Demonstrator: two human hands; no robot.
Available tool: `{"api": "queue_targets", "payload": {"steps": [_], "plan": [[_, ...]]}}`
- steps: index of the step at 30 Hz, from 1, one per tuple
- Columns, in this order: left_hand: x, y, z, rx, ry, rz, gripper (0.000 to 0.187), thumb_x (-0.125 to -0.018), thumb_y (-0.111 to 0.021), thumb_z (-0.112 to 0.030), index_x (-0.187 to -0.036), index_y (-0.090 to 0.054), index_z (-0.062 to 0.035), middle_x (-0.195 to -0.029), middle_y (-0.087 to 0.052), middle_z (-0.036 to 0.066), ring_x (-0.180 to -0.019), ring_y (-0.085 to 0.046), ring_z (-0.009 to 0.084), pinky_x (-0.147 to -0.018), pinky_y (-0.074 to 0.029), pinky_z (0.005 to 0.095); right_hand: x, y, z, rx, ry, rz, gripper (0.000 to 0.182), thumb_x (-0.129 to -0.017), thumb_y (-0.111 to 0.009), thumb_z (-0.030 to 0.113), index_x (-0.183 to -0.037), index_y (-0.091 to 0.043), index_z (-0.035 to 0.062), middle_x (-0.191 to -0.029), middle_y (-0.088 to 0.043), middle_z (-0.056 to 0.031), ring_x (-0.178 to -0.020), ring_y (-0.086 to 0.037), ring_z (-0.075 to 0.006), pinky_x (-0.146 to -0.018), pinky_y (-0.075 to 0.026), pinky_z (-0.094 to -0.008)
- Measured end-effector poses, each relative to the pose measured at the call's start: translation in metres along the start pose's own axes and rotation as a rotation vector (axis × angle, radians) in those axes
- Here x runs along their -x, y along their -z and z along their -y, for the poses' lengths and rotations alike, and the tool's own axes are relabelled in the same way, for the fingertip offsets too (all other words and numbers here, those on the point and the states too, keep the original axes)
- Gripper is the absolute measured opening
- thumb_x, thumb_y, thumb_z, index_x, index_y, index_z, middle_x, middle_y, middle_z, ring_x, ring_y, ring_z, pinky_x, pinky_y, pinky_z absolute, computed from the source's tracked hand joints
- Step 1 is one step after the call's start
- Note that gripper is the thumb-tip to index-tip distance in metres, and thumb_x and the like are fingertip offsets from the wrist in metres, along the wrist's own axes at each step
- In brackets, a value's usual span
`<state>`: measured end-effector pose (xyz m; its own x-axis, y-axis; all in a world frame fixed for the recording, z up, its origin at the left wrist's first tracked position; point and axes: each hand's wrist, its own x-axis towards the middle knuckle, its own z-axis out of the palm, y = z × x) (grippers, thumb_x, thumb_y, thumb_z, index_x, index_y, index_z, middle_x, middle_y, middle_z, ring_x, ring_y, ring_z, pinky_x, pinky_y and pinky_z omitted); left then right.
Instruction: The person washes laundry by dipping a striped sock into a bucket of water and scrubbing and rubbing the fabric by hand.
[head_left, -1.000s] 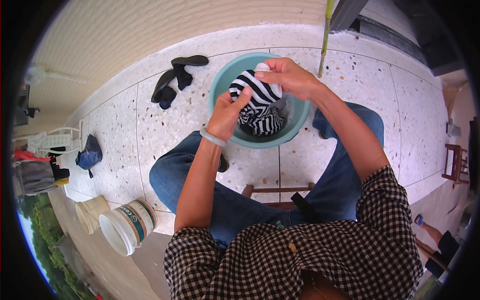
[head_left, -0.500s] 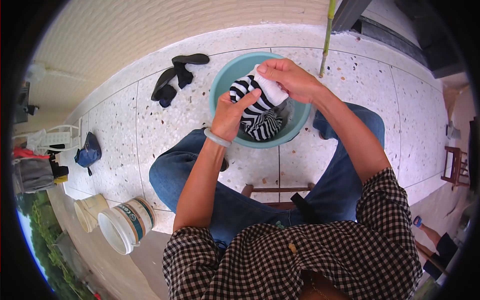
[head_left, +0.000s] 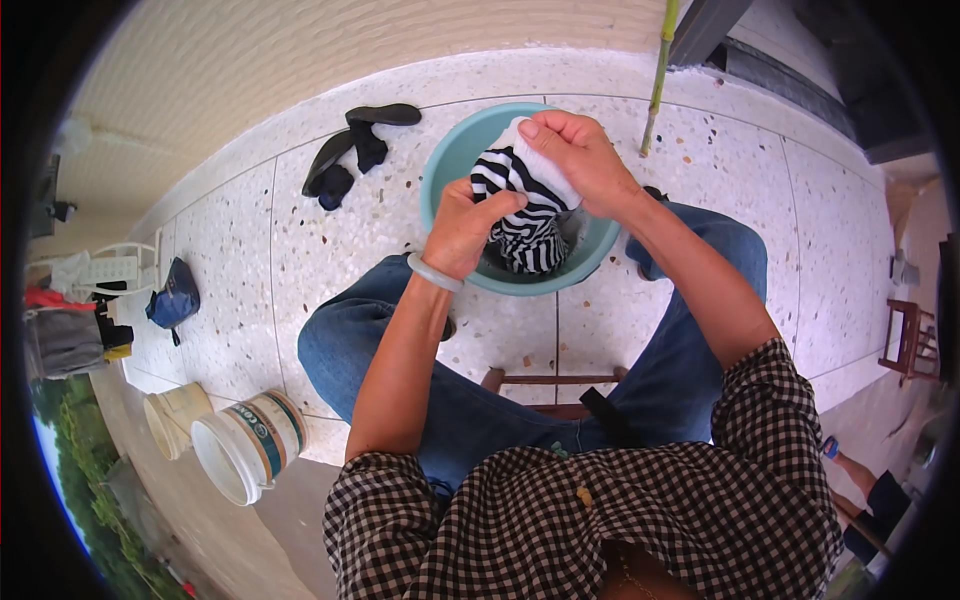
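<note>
A black-and-white striped cloth (head_left: 537, 205) with a white band hangs between my two hands, its lower end inside a round teal basin (head_left: 450, 160). My left hand (head_left: 470, 228) is closed on the striped part at the left, thumb on top. Pinched between thumb and fingers of my right hand (head_left: 580, 160) is the white band at the upper right. Some suds or water show at the right inside the basin, partly hidden by the cloth.
Black shoes (head_left: 330, 160) with dark cloth lie left of the basin. Two buckets (head_left: 228, 457) and a blue bag (head_left: 175, 297) are farther left. A green pole (head_left: 659, 80) stands upper right. Another person's leg (head_left: 855, 470) shows at lower right, below a wooden chair (head_left: 912, 340).
Both hands have shifted slightly to the right. The striped cloth is spread differently, with its stripes turned and its lower part raised a little.
</note>
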<state>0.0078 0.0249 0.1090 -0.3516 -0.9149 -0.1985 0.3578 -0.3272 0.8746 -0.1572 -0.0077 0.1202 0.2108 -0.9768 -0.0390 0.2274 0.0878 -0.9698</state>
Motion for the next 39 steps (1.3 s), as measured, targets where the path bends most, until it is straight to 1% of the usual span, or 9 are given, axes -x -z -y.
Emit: {"api": "queue_targets", "payload": {"steps": [11,14,16,19,25,28,32,34,39], "plan": [[-0.024,-0.005,0.019,0.103,-0.108,-0.328,0.029,-0.094,-0.055,-0.030,-0.095,-0.064,-0.0019,-0.084,-0.065,0.005,-0.073,-0.061,0.0102,-0.064,-0.050,0.0239,0.015,-0.025,-0.010,0.869,0.513,-0.107,0.029,-0.089,-0.057,0.029,-0.077,-0.056,0.0030,-0.061,-0.055,-0.0170,-0.055,-0.055,-0.0345,-0.047,-0.043,-0.0401],[-0.041,0.025,0.058,-0.356,-0.261,-0.259,0.042,-0.095,-0.048,-0.041,-0.099,-0.061,-0.0011,-0.089,-0.064,0.005,-0.077,-0.061,0.0131,-0.065,-0.049,0.0273,0.026,-0.048,-0.028,0.940,0.824,-0.066,0.027,-0.091,-0.054,0.029,-0.079,-0.057,0.0052,-0.064,-0.058,-0.0151,-0.053,-0.058,-0.0344,-0.045,-0.043,-0.0435],[-0.030,-0.030,0.026,0.318,0.137,-0.493,0.041,-0.096,-0.046,-0.041,-0.099,-0.060,-0.0016,-0.087,-0.063,0.005,-0.081,-0.061,0.0144,-0.064,-0.048,0.0306,-0.004,-0.021,-0.044,1.162,0.717,-0.179,0.028,-0.093,-0.050,0.027,-0.078,-0.057,0.0042,-0.064,-0.056,-0.0179,-0.054,-0.056,-0.0363,-0.047,-0.043,-0.0432],[-0.035,-0.030,0.020,0.330,0.263,-0.389,0.028,-0.095,-0.047,-0.030,-0.103,-0.059,-0.0056,-0.099,-0.062,0.005,-0.092,-0.060,0.0186,-0.075,-0.049,0.0332,-0.025,-0.011,-0.031,1.197,0.455,-0.266,0.037,-0.096,-0.042,0.031,-0.076,-0.057,0.0042,-0.064,-0.056,-0.0200,-0.056,-0.057,-0.0366,-0.050,-0.045,-0.0433],[-0.047,-0.004,0.039,0.641,-0.007,-0.035,0.028,-0.094,-0.048,-0.030,-0.096,-0.059,-0.0041,-0.081,-0.058,0.002,-0.071,-0.057,0.0129,-0.058,-0.046,0.0320,0.015,-0.047,-0.043,1.023,0.870,-0.289,0.039,-0.096,-0.042,0.032,-0.072,-0.057,0.0039,-0.061,-0.056,-0.0204,-0.054,-0.057,-0.0365,-0.048,-0.043,-0.0455],[-0.041,-0.029,0.028,0.354,0.313,-0.355,0.030,-0.093,-0.052,-0.028,-0.109,-0.057,-0.0030,-0.099,-0.064,0.007,-0.086,-0.063,0.0213,-0.075,-0.052,0.0378,-0.033,0.000,-0.037,1.231,0.448,-0.343,0.033,-0.094,-0.046,0.028,-0.076,-0.058,0.0026,-0.061,-0.056,-0.0207,-0.054,-0.058,-0.0354,-0.050,-0.045,-0.0468],[-0.033,-0.028,0.020,0.322,0.211,-0.370,0.028,-0.097,-0.042,-0.027,-0.102,-0.057,-0.0035,-0.090,-0.062,0.006,-0.081,-0.062,0.0182,-0.066,-0.050,0.0327,-0.005,-0.031,-0.036,1.190,0.639,-0.269,0.033,-0.092,-0.047,0.027,-0.072,-0.059,0.0036,-0.062,-0.058,-0.0187,-0.056,-0.059,-0.0352,-0.050,-0.046,-0.0460],[-0.048,0.028,0.053,0.546,-0.046,0.182,0.029,-0.097,-0.041,-0.028,-0.105,-0.056,-0.0039,-0.092,-0.062,0.007,-0.082,-0.062,0.0185,-0.069,-0.050,0.0328,0.018,-0.056,-0.043,1.083,0.987,-0.162,0.029,-0.089,-0.050,0.026,-0.069,-0.058,0.0065,-0.067,-0.062,-0.0157,-0.059,-0.061,-0.0326,-0.050,-0.047,-0.0439],[-0.038,-0.027,0.027,0.317,0.320,-0.362,0.028,-0.092,-0.047,-0.028,-0.107,-0.056,-0.0061,-0.103,-0.061,0.008,-0.096,-0.058,0.0200,-0.076,-0.049,0.0325,-0.033,-0.009,-0.045,1.298,0.578,-0.286,0.025,-0.088,-0.053,0.023,-0.075,-0.059,0.0027,-0.063,-0.059,-0.0197,-0.054,-0.058,-0.0372,-0.051,-0.046,-0.0461]]}}
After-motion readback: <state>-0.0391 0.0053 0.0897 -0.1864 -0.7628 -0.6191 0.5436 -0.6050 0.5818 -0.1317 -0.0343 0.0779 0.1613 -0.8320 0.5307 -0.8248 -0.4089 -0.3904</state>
